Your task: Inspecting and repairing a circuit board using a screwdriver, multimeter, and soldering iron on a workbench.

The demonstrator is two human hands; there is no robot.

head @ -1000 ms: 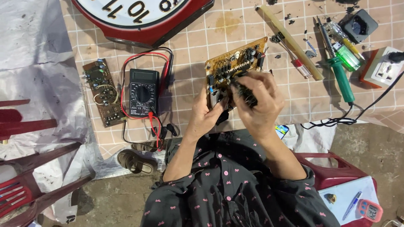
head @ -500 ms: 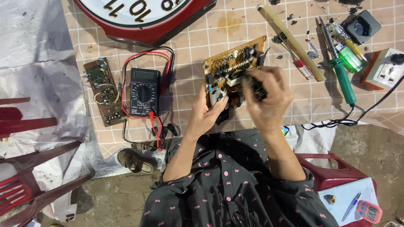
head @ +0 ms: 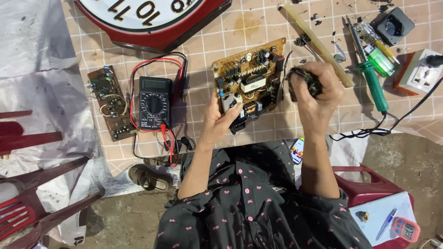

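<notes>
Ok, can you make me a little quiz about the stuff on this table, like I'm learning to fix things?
1. True or false: the left hand holds the circuit board by its edge.
2. What sits just left of that board? A) the black multimeter B) a hammer C) a cup
3. Fill in: the right hand is closed around a small dark ____.

Key: 1 true. 2 A. 3 part; what it is exactly cannot be told.
</notes>
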